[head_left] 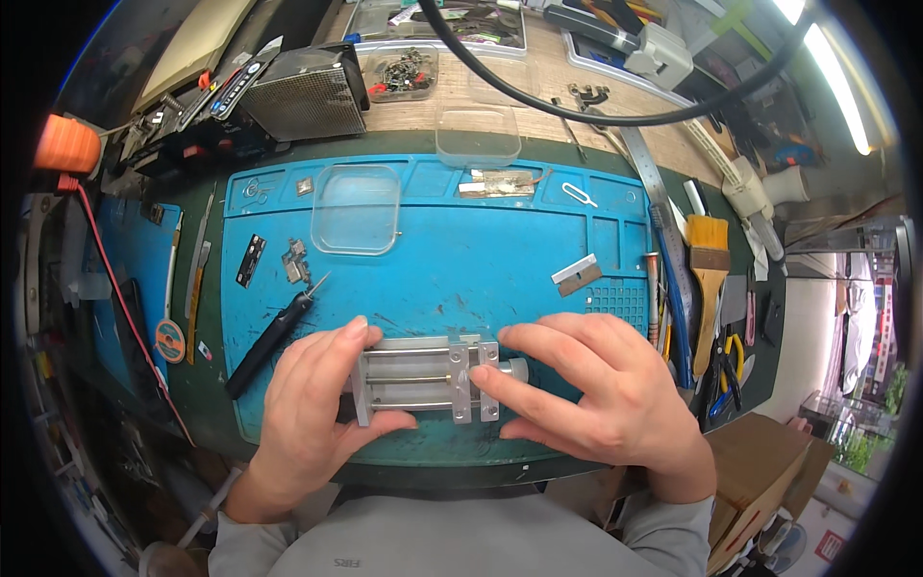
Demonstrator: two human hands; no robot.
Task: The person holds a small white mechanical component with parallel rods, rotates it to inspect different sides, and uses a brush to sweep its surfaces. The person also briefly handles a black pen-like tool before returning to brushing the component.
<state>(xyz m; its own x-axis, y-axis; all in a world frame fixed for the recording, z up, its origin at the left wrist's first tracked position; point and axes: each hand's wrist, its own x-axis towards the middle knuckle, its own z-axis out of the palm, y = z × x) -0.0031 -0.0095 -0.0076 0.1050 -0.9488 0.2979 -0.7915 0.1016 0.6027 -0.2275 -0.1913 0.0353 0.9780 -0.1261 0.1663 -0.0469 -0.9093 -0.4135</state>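
Pale wood-grain worktop (409, 113) ran along the far side, with a dark green mat (394, 144) before it and a ridged blue mat (452, 264) on top. Close to the blue mat's near edge, left of its near right corner, was a metal vise (413, 379), rectangular, with smooth round rods and a bolted block. The left hand (306, 404) was clamped on its left end, thumb and fingers on opposite sides. The right hand (601, 385) had its fingers spread around the other end, one fingertip on the block; whether it gripped firmly, I could not tell. Smooth blue stretched from vise to a clear plastic box (356, 212) near the far edge. A slim black-handled tool (274, 341) slanted near the left edge; a flat blade (577, 276) lay toward the right edge.
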